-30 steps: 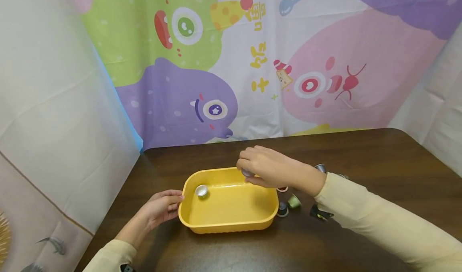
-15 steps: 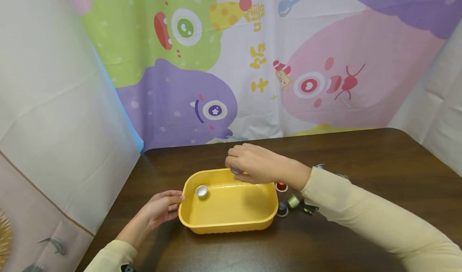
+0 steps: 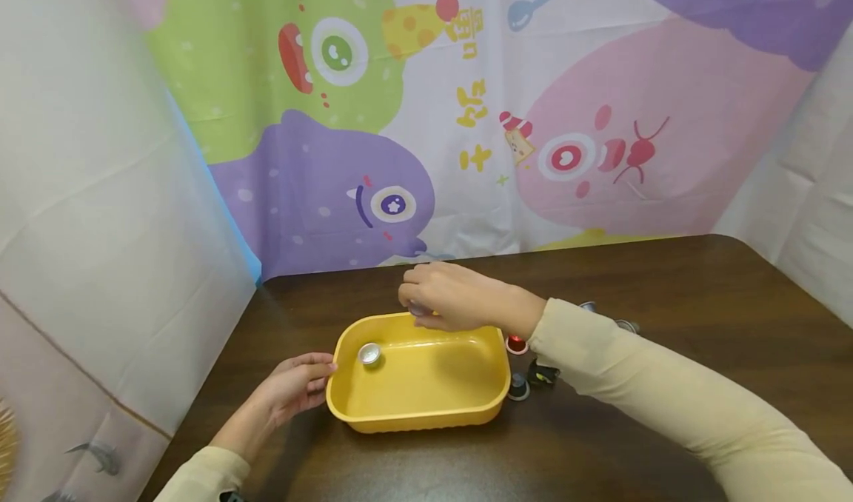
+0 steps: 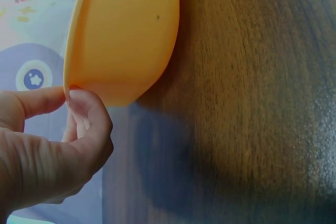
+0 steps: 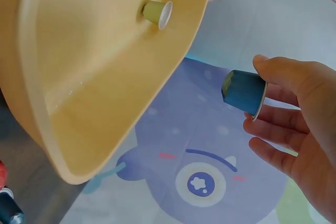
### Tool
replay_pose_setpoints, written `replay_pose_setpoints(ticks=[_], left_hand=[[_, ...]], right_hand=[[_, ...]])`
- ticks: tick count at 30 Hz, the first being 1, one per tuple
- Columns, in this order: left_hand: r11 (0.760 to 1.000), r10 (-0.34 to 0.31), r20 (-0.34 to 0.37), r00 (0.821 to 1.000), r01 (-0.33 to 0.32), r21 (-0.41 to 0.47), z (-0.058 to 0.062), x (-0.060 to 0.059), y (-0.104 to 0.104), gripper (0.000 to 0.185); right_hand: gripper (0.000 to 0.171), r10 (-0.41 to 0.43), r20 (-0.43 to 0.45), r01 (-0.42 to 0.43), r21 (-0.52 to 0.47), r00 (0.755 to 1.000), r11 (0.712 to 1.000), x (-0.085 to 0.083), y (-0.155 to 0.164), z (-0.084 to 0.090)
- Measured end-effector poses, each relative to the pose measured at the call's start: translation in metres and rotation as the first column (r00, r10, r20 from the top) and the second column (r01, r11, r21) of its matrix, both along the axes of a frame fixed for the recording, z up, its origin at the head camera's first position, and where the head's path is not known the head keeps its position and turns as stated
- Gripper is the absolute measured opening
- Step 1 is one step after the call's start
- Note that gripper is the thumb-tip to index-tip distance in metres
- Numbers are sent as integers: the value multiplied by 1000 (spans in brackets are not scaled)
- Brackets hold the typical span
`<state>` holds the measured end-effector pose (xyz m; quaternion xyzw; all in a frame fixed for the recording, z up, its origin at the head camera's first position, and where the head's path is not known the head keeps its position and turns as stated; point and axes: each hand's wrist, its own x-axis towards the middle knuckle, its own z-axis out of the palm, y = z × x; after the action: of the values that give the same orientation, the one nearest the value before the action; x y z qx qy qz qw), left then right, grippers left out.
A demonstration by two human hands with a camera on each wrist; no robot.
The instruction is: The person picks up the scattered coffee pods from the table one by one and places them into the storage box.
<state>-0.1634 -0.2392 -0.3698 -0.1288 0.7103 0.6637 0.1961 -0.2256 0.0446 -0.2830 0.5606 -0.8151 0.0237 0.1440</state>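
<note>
Thumb and fingers of my left hand (image 3: 293, 387) pinch the left rim of a yellow plastic basin (image 3: 433, 383), seen closely in the left wrist view. My right hand (image 3: 460, 296) holds a blue coffee capsule (image 5: 244, 93) by its rimmed end, above the basin's far edge. In the head view that capsule is mostly hidden by the fingers. One capsule (image 3: 369, 353) lies inside the basin near its left end; the right wrist view shows its yellow-green body and pale lid.
To the basin's right on the dark wooden table (image 3: 640, 413) are a red capsule (image 3: 516, 344), a dark capsule (image 3: 518, 387) and a black item with a yellow-green mark (image 3: 543, 373). Silvery capsules (image 3: 626, 326) lie farther back, partly behind the right sleeve. A cartoon cloth (image 3: 360, 191) hangs behind.
My right hand has moved left along the basin's far edge, still holding its capsule. The green capsule on the table is now covered by the sleeve. My left hand keeps its place on the rim.
</note>
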Motion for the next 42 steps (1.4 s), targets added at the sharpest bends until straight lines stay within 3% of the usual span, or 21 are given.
replay_pose_setpoints(ticks=[18, 25, 34, 42], left_hand=[[999, -35, 2, 999, 35, 25, 2, 0, -2, 29], [997, -59, -1, 998, 59, 51, 0, -1, -4, 17], [999, -38, -1, 999, 38, 31, -1, -2, -1, 28], [998, -46, -4, 999, 46, 43, -1, -1, -3, 27]], right_hand=[[6, -29, 88, 19, 104, 996, 994, -12, -33, -11], [7, -58, 106, 40, 169, 993, 985, -16, -43, -23], [11, -94, 111, 66, 231, 989, 971, -18, -53, -34], [8, -82, 99, 50, 287, 992, 957, -18, -65, -44]])
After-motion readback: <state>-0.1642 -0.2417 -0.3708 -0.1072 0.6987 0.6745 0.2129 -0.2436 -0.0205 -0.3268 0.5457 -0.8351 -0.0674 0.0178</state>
